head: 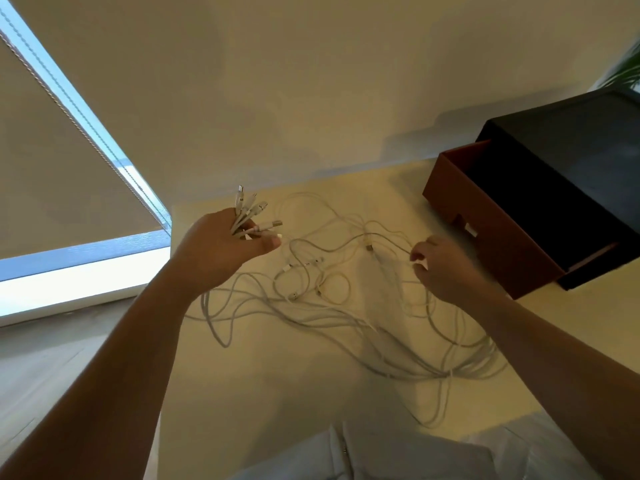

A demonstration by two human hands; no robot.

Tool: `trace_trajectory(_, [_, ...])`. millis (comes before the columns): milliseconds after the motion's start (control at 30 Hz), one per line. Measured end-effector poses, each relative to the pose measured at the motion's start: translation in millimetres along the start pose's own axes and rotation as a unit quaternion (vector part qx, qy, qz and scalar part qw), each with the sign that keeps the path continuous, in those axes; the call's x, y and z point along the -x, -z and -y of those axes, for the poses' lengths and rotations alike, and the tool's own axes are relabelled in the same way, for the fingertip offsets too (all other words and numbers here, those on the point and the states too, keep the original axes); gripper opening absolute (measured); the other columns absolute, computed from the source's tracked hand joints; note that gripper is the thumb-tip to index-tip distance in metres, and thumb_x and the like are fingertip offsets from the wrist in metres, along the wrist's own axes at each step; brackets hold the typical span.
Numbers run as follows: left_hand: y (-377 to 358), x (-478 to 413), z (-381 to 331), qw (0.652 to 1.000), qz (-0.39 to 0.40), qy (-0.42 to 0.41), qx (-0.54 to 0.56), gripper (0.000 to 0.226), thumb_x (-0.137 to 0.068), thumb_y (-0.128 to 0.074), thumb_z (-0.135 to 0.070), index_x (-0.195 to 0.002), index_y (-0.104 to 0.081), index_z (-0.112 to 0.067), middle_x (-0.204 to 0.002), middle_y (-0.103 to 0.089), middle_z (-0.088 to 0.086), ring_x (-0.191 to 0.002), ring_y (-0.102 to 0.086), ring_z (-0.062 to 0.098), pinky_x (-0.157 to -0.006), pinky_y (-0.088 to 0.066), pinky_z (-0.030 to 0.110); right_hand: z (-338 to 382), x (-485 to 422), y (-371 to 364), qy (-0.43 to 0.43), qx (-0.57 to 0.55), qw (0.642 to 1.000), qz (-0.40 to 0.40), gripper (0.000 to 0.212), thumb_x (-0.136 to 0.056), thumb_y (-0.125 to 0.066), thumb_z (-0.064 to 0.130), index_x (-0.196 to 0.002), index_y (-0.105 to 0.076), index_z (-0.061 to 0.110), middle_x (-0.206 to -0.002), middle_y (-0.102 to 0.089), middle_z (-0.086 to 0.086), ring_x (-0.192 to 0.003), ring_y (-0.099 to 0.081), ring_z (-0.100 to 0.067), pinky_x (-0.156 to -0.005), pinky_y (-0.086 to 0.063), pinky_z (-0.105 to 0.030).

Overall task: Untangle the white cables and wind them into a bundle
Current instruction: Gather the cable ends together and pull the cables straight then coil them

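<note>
While the left hand (221, 252) grips a bunch of cable plugs (254, 216), its fingers are hidden. Right hand (446, 270) pinches one blurry white cable (420, 264).

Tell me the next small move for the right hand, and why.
Probably draw the pinched cable end clear of the tangle and pass it to the left hand. The left hand grips a fan of connector ends, the right hand pinches another, and the white cables lie looped over each other on the table.
</note>
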State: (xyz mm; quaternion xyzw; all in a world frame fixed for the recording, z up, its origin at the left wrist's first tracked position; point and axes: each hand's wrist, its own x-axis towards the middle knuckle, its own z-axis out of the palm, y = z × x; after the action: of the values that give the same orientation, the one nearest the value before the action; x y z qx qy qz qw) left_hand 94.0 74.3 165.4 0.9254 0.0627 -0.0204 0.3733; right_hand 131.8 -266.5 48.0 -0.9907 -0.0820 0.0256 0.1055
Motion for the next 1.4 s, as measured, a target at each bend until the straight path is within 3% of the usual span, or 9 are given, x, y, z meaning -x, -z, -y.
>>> trace_trajectory(133, [-8.9,0.3,3.2,0.999,-0.033,-0.002,0.008,0.028,-0.082,-0.074,-0.031,-0.096,-0.063,-0.010,-0.080,-0.062,-0.004,-0.074,-0.056,0.012,-0.065,-0.036,0.013,24.5,-23.8,-6.8,0.013,-0.067,0.998,-0.008,0.020,-0.090,-0.055,0.015,-0.109,-0.062,0.014,-0.109,-0.055,-0.004,-0.100,-0.054,-0.024,-0.080,-0.042,-0.029])
trace_trajectory(300, [-17.7,4.4,-0.5,0.991,-0.068,0.031,0.107,0.040,-0.093,-0.057,-0.042,-0.084,-0.059,-0.003,-0.067,-0.053,0.009,-0.067,-0.044,0.017,-0.060,-0.035,0.028,43.3,-55.4,-19.8,0.017,-0.105,0.994,0.008,0.030,-0.090,-0.053,0.009,-0.119,-0.060,0.010,-0.119,-0.055,-0.011,-0.111,-0.052,-0.030,-0.092,-0.042,-0.035])
trace_trajectory(467, [-25.0,5.3,2.0,0.980,-0.058,0.075,0.175,0.047,-0.095,-0.050,-0.049,-0.062,-0.034,-0.018,-0.049,-0.033,-0.008,-0.045,-0.027,0.010,-0.051,-0.024,0.030,43.0,-78.8,-32.3,0.020,-0.052,0.996,0.066,0.042,-0.094,-0.047,0.008,-0.135,-0.048,0.018,-0.144,-0.039,-0.005,-0.123,-0.047,-0.032,-0.095,-0.043,-0.036])
trace_trajectory(600, [-31.6,4.8,3.0,0.972,-0.055,0.100,0.205,0.046,-0.095,-0.049,-0.049,-0.061,-0.037,-0.019,-0.041,-0.034,-0.012,-0.042,-0.026,0.008,-0.049,-0.023,0.029,39.7,-92.8,-31.0,0.040,0.075,0.988,0.133,0.060,-0.094,-0.048,0.011,-0.148,-0.027,0.025,-0.157,-0.017,0.000,-0.126,-0.045,-0.034,-0.094,-0.046,-0.043])
trace_trajectory(733, [-32.2,4.4,7.6,0.970,-0.047,0.090,0.221,0.043,-0.095,-0.052,-0.045,-0.060,-0.041,-0.022,-0.043,-0.034,-0.013,-0.046,-0.028,0.009,-0.050,-0.023,0.030,40.7,-103.1,-31.1,0.057,0.152,0.973,0.163,0.056,-0.096,-0.047,0.014,-0.147,-0.027,0.023,-0.144,-0.034,-0.009,-0.120,-0.047,-0.035,-0.090,-0.047,-0.044])
trace_trajectory(933, [-30.1,7.4,11.9,0.954,0.000,0.104,0.281,0.025,-0.094,-0.059,-0.027,-0.069,-0.055,-0.031,-0.051,-0.041,-0.015,-0.051,-0.033,0.006,-0.051,-0.028,0.025,33.6,-112.6,-35.6,0.077,0.160,0.974,0.138,0.026,-0.095,-0.042,0.006,-0.115,-0.059,0.009,-0.111,-0.053,-0.012,-0.103,-0.058,-0.033,-0.086,-0.050,-0.038])
trace_trajectory(1100, [-27.0,9.1,7.2,0.919,0.029,0.137,0.368,0.023,-0.093,-0.050,-0.002,-0.077,-0.042,-0.016,-0.053,-0.036,-0.009,-0.048,-0.029,0.006,-0.046,-0.023,0.019,35.2,-114.9,-12.5,-0.029,-0.062,0.987,0.144,0.023,-0.099,-0.041,0.013,-0.093,-0.063,0.011,-0.095,-0.063,-0.009,-0.085,-0.058,-0.026,-0.072,-0.045,-0.033])
trace_trajectory(1200, [-28.1,10.5,4.7,0.908,0.031,0.139,0.395,0.023,-0.094,-0.051,-0.005,-0.076,-0.041,-0.017,-0.053,-0.035,-0.009,-0.046,-0.030,0.005,-0.046,-0.025,0.020,48.0,-99.3,18.0,-0.089,-0.337,0.925,0.149,0.028,-0.101,-0.043,0.013,-0.079,-0.059,0.005,-0.071,-0.055,-0.009,-0.061,-0.050,-0.020,-0.057,-0.043,-0.030])
trace_trajectory(1400, [-35.0,10.5,-7.5,0.888,0.024,0.142,0.436,0.028,-0.095,-0.056,-0.017,-0.070,-0.044,-0.017,-0.050,-0.033,-0.006,-0.044,-0.028,0.008,-0.047,-0.021,0.024,77.2,-55.6,72.4,-0.034,-0.575,0.801,0.163,0.033,-0.103,-0.036,0.016,-0.080,-0.057,0.005,-0.077,-0.058,-0.009,-0.064,-0.056,-0.015,-0.057,-0.050,-0.021])
